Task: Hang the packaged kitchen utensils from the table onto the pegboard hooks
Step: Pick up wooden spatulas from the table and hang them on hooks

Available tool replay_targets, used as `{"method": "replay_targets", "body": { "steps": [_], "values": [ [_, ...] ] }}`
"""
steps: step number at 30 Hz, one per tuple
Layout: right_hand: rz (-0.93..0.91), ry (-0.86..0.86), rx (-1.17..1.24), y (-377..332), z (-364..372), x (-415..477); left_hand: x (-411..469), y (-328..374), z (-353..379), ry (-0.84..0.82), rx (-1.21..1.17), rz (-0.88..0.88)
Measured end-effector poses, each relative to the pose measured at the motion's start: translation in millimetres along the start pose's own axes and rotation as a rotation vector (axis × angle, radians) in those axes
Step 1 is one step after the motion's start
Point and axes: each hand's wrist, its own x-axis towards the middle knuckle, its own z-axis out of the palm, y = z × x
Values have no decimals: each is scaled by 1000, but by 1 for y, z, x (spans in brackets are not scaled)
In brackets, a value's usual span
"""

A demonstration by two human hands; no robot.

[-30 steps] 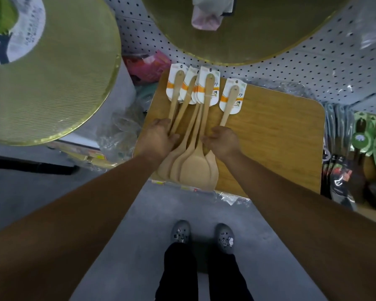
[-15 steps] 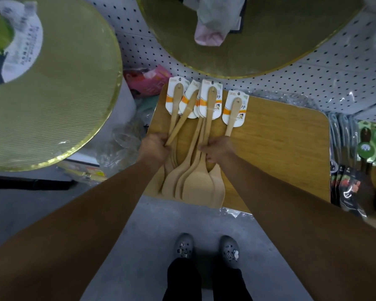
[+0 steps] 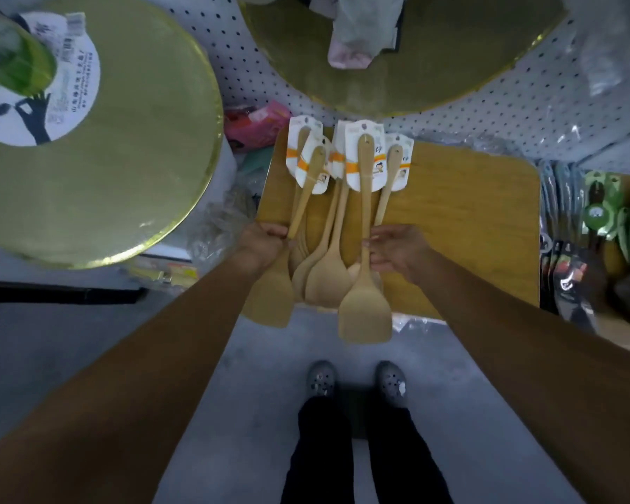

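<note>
Nearest, a pair of grey clogs (image 3: 357,381) stands on the grey floor (image 3: 255,358) just short of the bench (image 3: 470,231). Over its near edge, the left hand (image 3: 266,245) has its fingers (image 3: 281,236) clenched round the lower handle of the left spatula (image 3: 273,296). That blade hangs past the near left corner, and the handle slants up and right to a white and orange backing card (image 3: 315,176). The right hand (image 3: 397,252) is near the middle of the near edge. Its fingers (image 3: 373,241) grasp the handle of the right spatula (image 3: 366,314), just above the blade. This blade juts out beyond the near edge, and the handle runs straight toward the far edge. Between the two hands the loose spatulas (image 3: 324,281) lie fanned on the bench, with their blades at the near edge. Their carded handle ends are bunched at the far edge. Past that edge rises the white pegboard (image 3: 451,114), with a pink package (image 3: 255,125) at its foot. A gold mesh disc with a white label (image 3: 124,158) is off the left edge, and another gold mesh disc (image 3: 433,60) is above. Green utensils (image 3: 615,212) are beside the right edge.
</note>
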Motion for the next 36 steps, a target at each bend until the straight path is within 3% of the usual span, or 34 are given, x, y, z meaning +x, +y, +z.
{"method": "replay_targets", "body": {
  "steps": [9,15,26,36],
  "values": [
    [-91,-83,118,45,-46,-90,-90,-15,-8,-139,-137,28],
    [-134,76,239,93,-98,-161,-183,-11,26,-268,-183,132],
    [-199,329,500,208,-246,-287,-325,27,170,-645,-37,300],
    [-310,569,736,331,-413,-388,-474,33,356,-866,88,436]
  ]
}}
